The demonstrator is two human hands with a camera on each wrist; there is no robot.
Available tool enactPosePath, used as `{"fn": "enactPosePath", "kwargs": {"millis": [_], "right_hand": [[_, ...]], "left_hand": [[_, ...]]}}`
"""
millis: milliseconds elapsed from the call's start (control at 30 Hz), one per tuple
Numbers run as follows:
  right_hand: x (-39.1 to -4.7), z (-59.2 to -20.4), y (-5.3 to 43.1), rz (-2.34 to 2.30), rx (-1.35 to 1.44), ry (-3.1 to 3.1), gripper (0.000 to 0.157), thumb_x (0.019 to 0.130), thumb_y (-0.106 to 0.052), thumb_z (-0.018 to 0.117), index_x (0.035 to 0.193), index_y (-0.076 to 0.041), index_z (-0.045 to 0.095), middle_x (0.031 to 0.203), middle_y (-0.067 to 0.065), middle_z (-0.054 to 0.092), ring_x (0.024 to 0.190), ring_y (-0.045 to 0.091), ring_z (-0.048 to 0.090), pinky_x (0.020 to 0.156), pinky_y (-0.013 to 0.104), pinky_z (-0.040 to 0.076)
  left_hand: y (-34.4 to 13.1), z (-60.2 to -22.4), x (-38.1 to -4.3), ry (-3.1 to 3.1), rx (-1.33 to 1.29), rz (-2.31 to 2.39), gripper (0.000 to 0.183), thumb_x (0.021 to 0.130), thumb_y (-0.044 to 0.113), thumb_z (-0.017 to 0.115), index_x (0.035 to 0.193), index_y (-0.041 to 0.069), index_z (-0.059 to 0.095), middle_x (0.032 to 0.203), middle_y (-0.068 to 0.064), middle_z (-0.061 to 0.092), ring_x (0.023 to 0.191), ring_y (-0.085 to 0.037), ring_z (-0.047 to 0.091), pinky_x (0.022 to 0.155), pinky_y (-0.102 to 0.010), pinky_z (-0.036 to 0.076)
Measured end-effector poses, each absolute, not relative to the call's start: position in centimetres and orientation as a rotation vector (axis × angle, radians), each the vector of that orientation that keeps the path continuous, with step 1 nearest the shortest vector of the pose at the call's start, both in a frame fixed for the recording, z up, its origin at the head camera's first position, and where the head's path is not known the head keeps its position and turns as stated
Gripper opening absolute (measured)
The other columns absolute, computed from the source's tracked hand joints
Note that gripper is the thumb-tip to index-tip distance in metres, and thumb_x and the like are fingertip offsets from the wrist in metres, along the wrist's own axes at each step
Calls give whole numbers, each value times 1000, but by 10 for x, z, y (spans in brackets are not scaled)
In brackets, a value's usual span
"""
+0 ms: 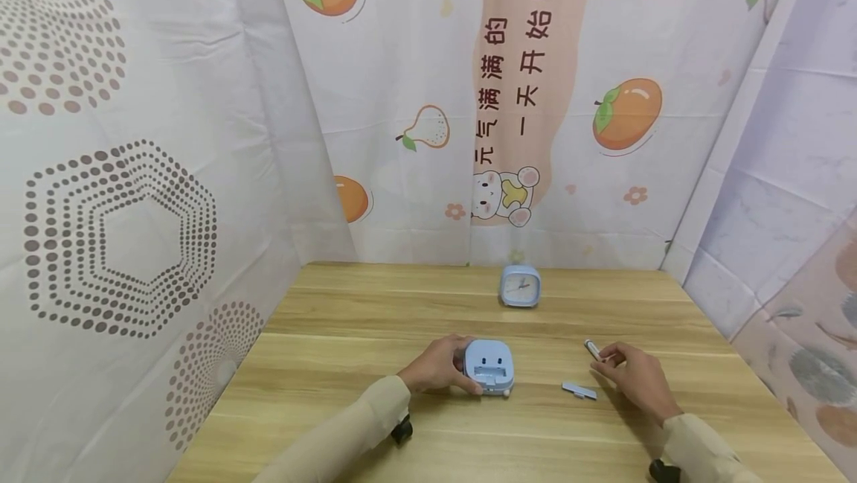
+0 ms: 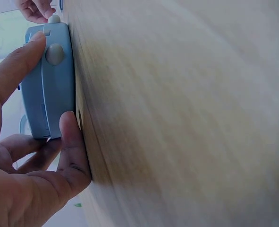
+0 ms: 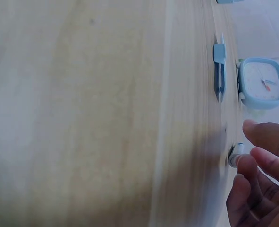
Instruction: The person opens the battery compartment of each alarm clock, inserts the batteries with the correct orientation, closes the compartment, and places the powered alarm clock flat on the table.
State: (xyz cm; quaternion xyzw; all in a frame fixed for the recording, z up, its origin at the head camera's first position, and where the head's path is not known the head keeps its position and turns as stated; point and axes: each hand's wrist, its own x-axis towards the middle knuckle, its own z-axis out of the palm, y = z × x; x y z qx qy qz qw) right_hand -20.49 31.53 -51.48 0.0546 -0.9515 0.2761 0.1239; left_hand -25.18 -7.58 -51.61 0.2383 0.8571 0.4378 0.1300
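Observation:
A light blue alarm clock (image 1: 489, 364) lies face down, its back turned up with an uncovered battery compartment. My left hand (image 1: 438, 365) grips its left side; in the left wrist view the thumb (image 2: 23, 64) lies along one edge and the other fingers are at the far side. My right hand (image 1: 636, 379) is at a small white and dark battery (image 1: 592, 350) on the table, fingertips beside its near end. In the right wrist view the thumb stands apart from the battery (image 3: 236, 153), partly hidden by a finger. A blue battery cover (image 1: 579, 391) lies between the hands.
A second light blue clock (image 1: 520, 287) stands upright at the back of the wooden table (image 1: 375, 297), dial facing forward. Printed curtains (image 1: 402, 59) hang behind the table and along both sides.

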Motion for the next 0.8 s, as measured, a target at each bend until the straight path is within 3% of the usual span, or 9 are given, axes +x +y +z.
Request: {"fn": "enactPosePath", "kwargs": {"millis": [133, 367, 567, 800], "right_hand": [[-209, -517, 317, 839, 124, -2808, 31, 90, -31, 81, 100, -3, 72, 83, -3, 70, 73, 14, 60, 65, 33, 45], [-216, -519, 320, 967, 22, -2847, 39, 93, -32, 78, 106, 3, 67, 91, 8, 70, 65, 17, 59, 56, 30, 49], [-226, -516, 323, 970, 8, -2847, 50, 94, -29, 76, 119, 11, 60, 90, 15, 71, 64, 18, 59, 54, 32, 47], [-233, -520, 325, 1029, -21, -2876, 23, 99, -15, 67, 108, 7, 66, 85, 12, 70, 56, 18, 59, 49, 33, 48]], "left_hand": [[-76, -517, -252, 2495, 697, 1265, 89, 66, 28, 99, 146, 22, 59, 127, 7, 59, 95, -10, 57, 84, -28, 51], [-76, -515, -251, 2502, 693, 1255, 91, 66, 28, 99, 147, 19, 58, 129, 5, 59, 93, -10, 57, 82, -28, 51], [-77, -514, -251, 2499, 682, 1255, 90, 66, 29, 99, 147, 21, 59, 133, 4, 58, 95, -9, 58, 84, -28, 51], [-77, -515, -252, 2479, 695, 1270, 92, 67, 28, 99, 149, 18, 56, 133, 4, 58, 96, -8, 58, 85, -27, 51]]}}
